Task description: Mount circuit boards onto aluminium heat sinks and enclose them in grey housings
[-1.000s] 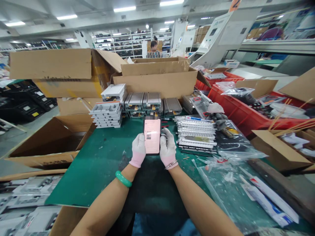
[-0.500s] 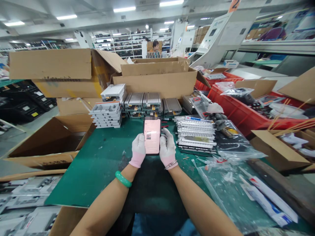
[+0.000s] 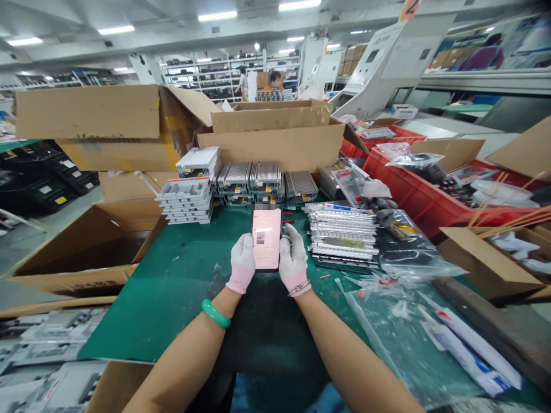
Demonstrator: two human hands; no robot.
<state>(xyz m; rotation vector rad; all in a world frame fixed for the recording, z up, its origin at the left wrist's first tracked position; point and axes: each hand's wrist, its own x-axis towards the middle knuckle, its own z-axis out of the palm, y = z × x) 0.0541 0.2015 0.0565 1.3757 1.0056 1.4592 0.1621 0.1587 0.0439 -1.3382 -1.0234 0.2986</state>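
Observation:
Both my left hand point(image 3: 242, 263) and my right hand point(image 3: 294, 258), in white gloves with pink cuffs, hold a smartphone point(image 3: 266, 238) upright by its long edges above the green work mat point(image 3: 159, 298). Its screen glows pink, and the details on it are blurred. In front of the phone stand rows of stacked metal-and-plastic device frames point(image 3: 249, 179). A tall stack of flat silver panels point(image 3: 342, 238) lies just to the right of my right hand.
A clear plastic bag point(image 3: 400, 327) with white packets lies at the mat's right front. Red plastic crates point(image 3: 408, 189) and cardboard boxes point(image 3: 271, 146) stand beyond and beside the mat. A dark glove pile point(image 3: 383, 209) sits on plastic sheeting. A person stands by distant shelving point(image 3: 243, 83).
My hands and the phone have stayed in place. A person has come into view by the distant shelves, and the whole view has shifted very slightly.

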